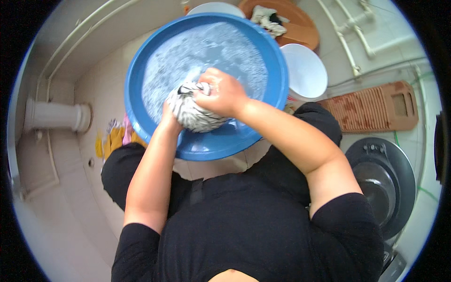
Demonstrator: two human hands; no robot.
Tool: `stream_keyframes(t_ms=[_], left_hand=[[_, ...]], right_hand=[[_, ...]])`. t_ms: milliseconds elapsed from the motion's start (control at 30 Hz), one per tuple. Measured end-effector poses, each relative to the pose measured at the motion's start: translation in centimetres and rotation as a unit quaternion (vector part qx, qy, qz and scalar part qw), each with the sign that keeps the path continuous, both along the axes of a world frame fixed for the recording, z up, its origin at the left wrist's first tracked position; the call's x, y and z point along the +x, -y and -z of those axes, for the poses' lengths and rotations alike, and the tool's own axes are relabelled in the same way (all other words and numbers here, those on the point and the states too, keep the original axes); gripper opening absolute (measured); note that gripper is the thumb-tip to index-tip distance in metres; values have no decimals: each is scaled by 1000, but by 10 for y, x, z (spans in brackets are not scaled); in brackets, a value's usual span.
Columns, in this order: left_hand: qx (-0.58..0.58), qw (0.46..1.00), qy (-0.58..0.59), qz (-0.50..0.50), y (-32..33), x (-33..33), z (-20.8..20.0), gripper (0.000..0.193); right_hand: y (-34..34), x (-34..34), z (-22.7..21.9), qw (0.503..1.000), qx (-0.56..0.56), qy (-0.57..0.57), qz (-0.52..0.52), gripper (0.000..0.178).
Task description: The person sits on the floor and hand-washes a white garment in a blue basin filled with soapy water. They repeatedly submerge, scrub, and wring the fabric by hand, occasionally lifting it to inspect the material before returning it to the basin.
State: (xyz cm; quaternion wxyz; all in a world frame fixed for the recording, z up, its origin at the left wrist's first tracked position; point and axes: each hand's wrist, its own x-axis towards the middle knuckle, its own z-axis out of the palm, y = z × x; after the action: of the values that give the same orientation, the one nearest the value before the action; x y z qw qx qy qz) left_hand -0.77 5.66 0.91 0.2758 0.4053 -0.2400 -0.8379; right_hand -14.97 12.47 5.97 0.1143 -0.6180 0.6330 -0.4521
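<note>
A bundled white cloth with black stripes (199, 113) is held between my two hands over the near part of a large blue basin (206, 149). My right hand (223, 91) is closed around a twisted top part of the cloth, fingers curled in. On the left side of the bundle, my left hand (172, 117) supports it, with most of its fingers hidden behind the fabric. Foamy, greyish water (206, 47) fills the basin beyond the hands.
A brown washboard (371, 108) lies at the right, above a dark round basin (399, 164). Beside the blue basin stands a white bucket (305, 70). An orange-brown tub (300, 35) holds crumpled cloth (268, 21). Yellow clothes (114, 140) lie at the left, near a white pipe (61, 116).
</note>
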Motion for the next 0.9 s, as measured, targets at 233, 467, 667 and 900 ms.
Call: stream_keyframes(t_ms=[233, 467, 667, 900], left_hand=[[63, 997, -2, -33, 15, -9, -47, 34], [-131, 990, -25, 48, 21, 1, -54, 56], [-123, 989, 62, 45, 16, -3, -38, 50], [-122, 985, 114, 47, 16, 1, -26, 40]], right_hand=[[13, -42, 22, 600, 320, 733, 29, 32], [15, -120, 1, 512, 23, 858, 43, 39], [27, -155, 0, 589, -30, 796, 140, 45], [30, -81, 18, 647, 203, 735, -18, 40]])
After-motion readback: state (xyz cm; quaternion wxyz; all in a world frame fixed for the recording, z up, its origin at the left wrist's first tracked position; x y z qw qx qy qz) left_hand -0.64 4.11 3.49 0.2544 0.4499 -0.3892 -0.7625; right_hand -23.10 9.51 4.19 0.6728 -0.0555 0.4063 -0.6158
